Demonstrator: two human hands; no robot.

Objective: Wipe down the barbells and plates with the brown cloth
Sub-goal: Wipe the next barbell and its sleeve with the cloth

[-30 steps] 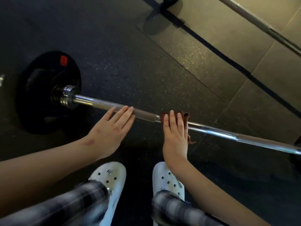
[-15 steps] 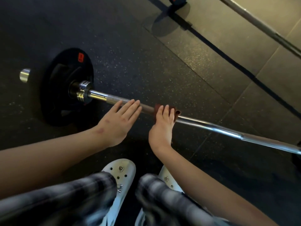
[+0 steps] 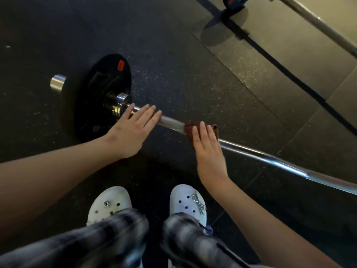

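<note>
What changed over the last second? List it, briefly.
The right hand slid the brown cloth along the barbell toward the plate. The left hand shifted the same way and now lies by the collar. Same as before: both hands lie flat on the barbell, the brown cloth stays under the right hand, and nothing was let go.

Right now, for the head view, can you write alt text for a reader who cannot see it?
A person's right hand presses a brown cloth flat onto a chrome barbell lying on a dark floor, while the left hand rests on the bar near a black plate. White clogs show below; a second barbell lies at the top right.
</note>
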